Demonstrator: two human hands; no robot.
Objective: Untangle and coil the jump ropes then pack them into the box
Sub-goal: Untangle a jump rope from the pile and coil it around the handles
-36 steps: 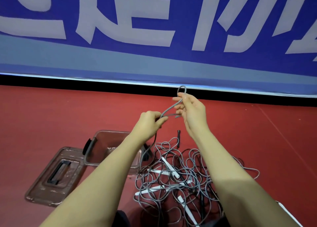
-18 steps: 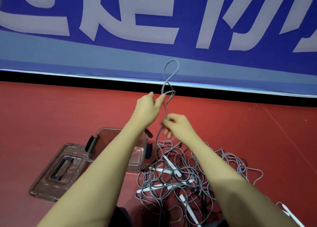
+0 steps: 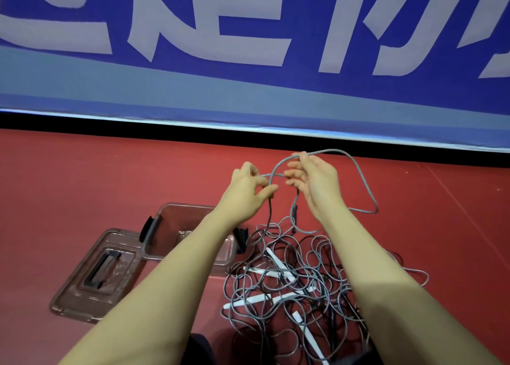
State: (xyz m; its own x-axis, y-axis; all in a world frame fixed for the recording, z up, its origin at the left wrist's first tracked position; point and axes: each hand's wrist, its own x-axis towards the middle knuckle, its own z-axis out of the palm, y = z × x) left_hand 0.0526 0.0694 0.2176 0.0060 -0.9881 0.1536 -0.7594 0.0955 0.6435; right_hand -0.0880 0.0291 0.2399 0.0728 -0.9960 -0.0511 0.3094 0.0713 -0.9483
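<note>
While the grey rope (image 3: pixel 358 181) is lifted clear of the floor (image 3: pixel 82 176) between both hands, the risk, as I judge it, lies in the strands that drop from the hands into the tangled pile (image 3: pixel 298 281) just below and toward the person. Pulling the lifted loop upward or sideways could tighten a snag in that pile, or drag other ropes and their white handles (image 3: pixel 254 299) along with it, because the hanging strands run straight down into the mess. The loop sagging out past the right hand could also catch on the pile as it is gathered.

In the head view, the left hand (image 3: pixel 245 190) pinches the rope between thumb and fingertips, with the other fingers loosely curled. The right hand (image 3: pixel 317 182) holds the same rope at the top of the loop between thumb and forefinger; its remaining fingers are spread and relaxed. The hands are close together but not touching, with a crossing of rope between them.

The clear box (image 3: pixel 162 226) sits below and left of the left hand, partly hidden by that forearm, and no rope is visibly inside it. Its lid (image 3: pixel 82 281) lies flat just beyond it to the left. Coiling has, by my reading, barely begun.
</note>
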